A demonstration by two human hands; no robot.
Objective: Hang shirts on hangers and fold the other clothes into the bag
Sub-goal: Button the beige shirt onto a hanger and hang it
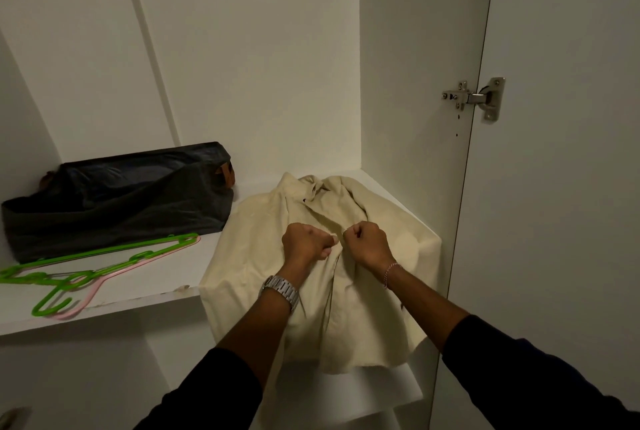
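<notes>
Lying front-up on a white wardrobe shelf [138, 294], a cream shirt [363, 325] has its collar toward the back wall and its hem hanging over the shelf's front edge.

Head view, items:
- Left hand [306, 242]: fingers curled, pinching the shirt's left front edge at mid-chest; a metal watch [281, 290] on the wrist.
- Right hand [367, 242]: fingers curled, pinching the opposite front edge, just beside the left hand; a thin bracelet [390, 273] on the wrist.
- Dark bag [114, 201]: on the same shelf, left of the shirt, against the back wall, mouth open upward.
- Green hangers [86, 266] and a pink hanger [93, 291]: stacked flat in front of the bag, hooks toward the shelf edge.
- Door hinge [476, 97]: right, on the open wardrobe door.
</notes>
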